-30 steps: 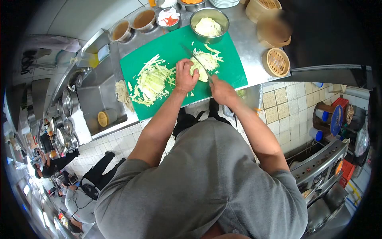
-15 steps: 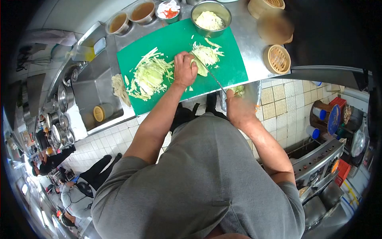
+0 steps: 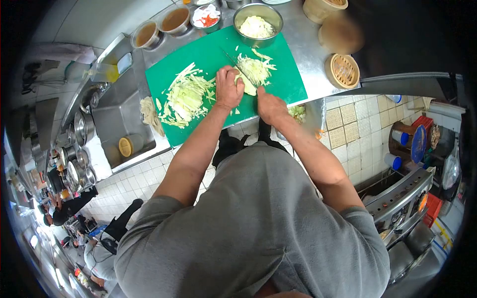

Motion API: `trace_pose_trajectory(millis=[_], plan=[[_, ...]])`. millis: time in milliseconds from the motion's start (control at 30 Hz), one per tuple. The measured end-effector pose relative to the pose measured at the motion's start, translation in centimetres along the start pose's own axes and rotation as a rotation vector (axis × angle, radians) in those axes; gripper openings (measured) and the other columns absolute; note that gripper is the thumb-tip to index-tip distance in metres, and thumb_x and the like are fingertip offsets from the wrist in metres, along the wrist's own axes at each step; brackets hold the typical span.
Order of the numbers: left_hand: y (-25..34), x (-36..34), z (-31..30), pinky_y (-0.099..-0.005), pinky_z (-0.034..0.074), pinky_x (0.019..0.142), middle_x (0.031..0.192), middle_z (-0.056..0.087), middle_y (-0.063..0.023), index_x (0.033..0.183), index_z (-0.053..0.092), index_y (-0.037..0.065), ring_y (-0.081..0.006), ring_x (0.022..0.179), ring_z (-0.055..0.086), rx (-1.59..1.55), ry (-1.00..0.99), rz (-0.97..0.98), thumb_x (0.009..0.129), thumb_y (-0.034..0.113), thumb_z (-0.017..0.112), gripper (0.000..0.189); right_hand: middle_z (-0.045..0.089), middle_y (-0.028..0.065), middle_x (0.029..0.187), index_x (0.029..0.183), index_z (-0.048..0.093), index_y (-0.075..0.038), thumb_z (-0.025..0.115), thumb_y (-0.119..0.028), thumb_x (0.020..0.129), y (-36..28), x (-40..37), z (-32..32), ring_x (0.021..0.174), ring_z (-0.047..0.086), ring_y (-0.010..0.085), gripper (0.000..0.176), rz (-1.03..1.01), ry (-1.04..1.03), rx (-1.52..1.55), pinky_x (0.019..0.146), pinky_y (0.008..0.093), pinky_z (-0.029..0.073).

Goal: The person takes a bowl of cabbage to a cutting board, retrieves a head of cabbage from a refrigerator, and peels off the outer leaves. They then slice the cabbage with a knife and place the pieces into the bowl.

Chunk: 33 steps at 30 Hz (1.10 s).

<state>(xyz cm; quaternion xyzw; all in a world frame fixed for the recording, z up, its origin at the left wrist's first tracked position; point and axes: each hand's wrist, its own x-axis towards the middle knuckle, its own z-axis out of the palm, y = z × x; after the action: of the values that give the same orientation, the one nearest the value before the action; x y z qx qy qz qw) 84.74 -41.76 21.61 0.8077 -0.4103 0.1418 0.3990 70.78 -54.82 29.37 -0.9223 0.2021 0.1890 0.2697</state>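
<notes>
On the green cutting board point(image 3: 218, 49), my left hand point(image 3: 228, 89) presses a piece of cabbage point(image 3: 247, 85) down with bent fingers. My right hand point(image 3: 271, 105) grips the handle of a knife point(image 3: 243, 73), whose thin blade runs up and left along the cabbage, beside my left fingertips. Shredded cabbage point(image 3: 256, 68) lies just right of the blade. A bigger heap of cut cabbage point(image 3: 185, 97) covers the left part of the board. The knife's handle is hidden in my right fist.
A metal bowl point(image 3: 278, 24) with chopped cabbage overlaps the board's far edge. Containers of brown liquid point(image 3: 175, 20) stand far left, bamboo steamers point(image 3: 343, 71) right. A sink point(image 3: 112, 119) adjoins the board's left side. A bin with scraps point(image 3: 298, 113) sits below the counter edge. People point(image 3: 102, 256) stand behind left.
My right hand has moved forward and left, pushing the knife across the cabbage so its tip reaches farther over the board. My left hand stays on the cabbage.
</notes>
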Motion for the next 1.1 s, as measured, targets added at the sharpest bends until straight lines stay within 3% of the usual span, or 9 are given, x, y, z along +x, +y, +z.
trace_pose_trajectory(millis=[133,200,400,500,933,1100], plan=[[-0.4,-0.1,0.5,-0.0537,0.044,0.098,0.120,0.054,-0.0184,0.117,0.057,0.006,-0.0401,0.110,0.054,-0.025,0.035,-0.010,0.088,0.015,0.067,0.032,0.073,0.0313,0.103,0.119,0.047,0.000,0.046,-0.014,0.106,1.0,-2.4,-0.8,0.101,0.071,0.0508,0.020,-0.056,0.059,0.025,0.087,0.0617,0.054],[-0.1,-0.3,0.3,-0.0540,0.044,0.097,0.120,0.054,-0.0189,0.116,0.057,0.006,-0.0403,0.110,0.054,0.029,0.020,0.013,0.089,0.016,0.067,0.031,0.073,0.0337,0.104,0.118,0.050,0.001,0.047,-0.005,0.099,-0.5,-6.2,-4.0,0.099,0.073,0.0502,0.021,0.012,-0.014,0.047,0.088,0.0602,0.056],[0.5,-0.2,0.1,-0.0553,0.043,0.101,0.119,0.053,-0.0244,0.118,0.053,0.001,-0.0437,0.114,0.053,0.079,-0.028,-0.011,0.091,0.012,0.063,0.031,0.074,0.0323,0.095,0.120,0.050,0.004,0.048,-0.001,0.095,0.0,-11.4,-5.3,0.092,0.075,0.0493,0.025,0.023,-0.079,-0.118,0.085,0.0571,0.058],[0.4,0.0,0.4,-0.0548,0.042,0.097,0.120,0.053,-0.0213,0.117,0.053,0.004,-0.0424,0.111,0.053,0.033,0.021,0.013,0.090,0.016,0.066,0.032,0.075,0.0325,0.097,0.124,0.050,0.004,0.049,0.000,0.095,0.5,-12.1,-5.2,0.093,0.075,0.0483,0.030,0.014,-0.082,-0.105,0.085,0.0567,0.058],[0.7,0.7,0.3,-0.0555,0.041,0.102,0.120,0.052,-0.0244,0.119,0.051,0.001,-0.0435,0.116,0.051,0.004,-0.030,-0.012,0.092,0.008,0.063,0.031,0.076,0.0313,0.101,0.127,0.049,0.003,0.048,-0.003,0.098,0.3,-11.3,-5.2,0.100,0.076,0.0460,0.030,0.080,-0.161,-0.162,0.088,0.0551,0.059],[0.0,0.1,0.4,-0.0566,0.040,0.100,0.123,0.051,-0.0226,0.121,0.052,0.003,-0.0429,0.115,0.051,-0.003,-0.035,-0.048,0.091,0.014,0.066,0.035,0.076,0.0307,0.101,0.124,0.049,0.002,0.048,-0.003,0.098,0.6,-10.7,-4.8,0.099,0.076,0.0455,0.026,0.047,-0.149,-0.136,0.085,0.0547,0.059]])
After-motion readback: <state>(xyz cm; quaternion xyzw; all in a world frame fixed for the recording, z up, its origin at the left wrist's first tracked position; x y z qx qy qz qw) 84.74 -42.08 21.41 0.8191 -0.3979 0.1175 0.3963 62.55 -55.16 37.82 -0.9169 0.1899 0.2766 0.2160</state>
